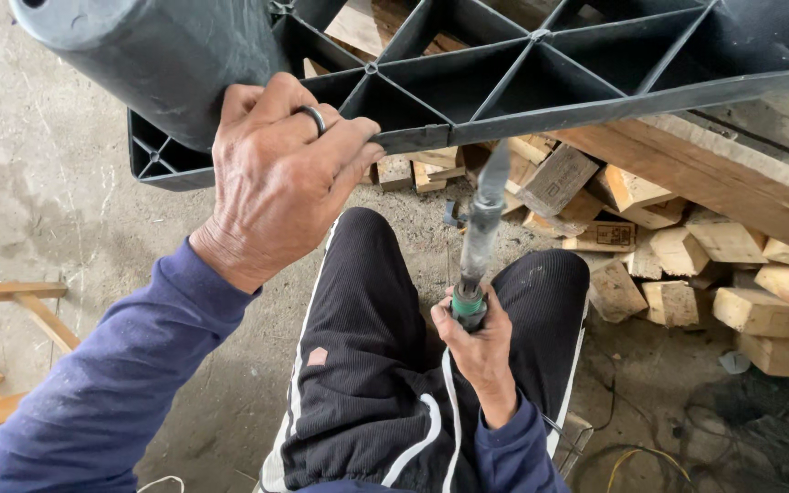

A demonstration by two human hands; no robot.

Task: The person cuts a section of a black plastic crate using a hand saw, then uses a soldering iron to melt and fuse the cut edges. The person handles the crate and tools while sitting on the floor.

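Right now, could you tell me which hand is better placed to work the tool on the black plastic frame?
Right, probably. The right hand grips the tool, its tip near the black plastic frame, while the left hand grips the frame's edge.

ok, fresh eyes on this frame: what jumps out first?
A black ribbed plastic panel fills the top of the view, its lower edge gripped by the left hand, which wears a ring. Below it, over the lap, the right hand holds a green-handled tool pointing up at the panel. A heap of cut wood blocks lies on the floor at right.
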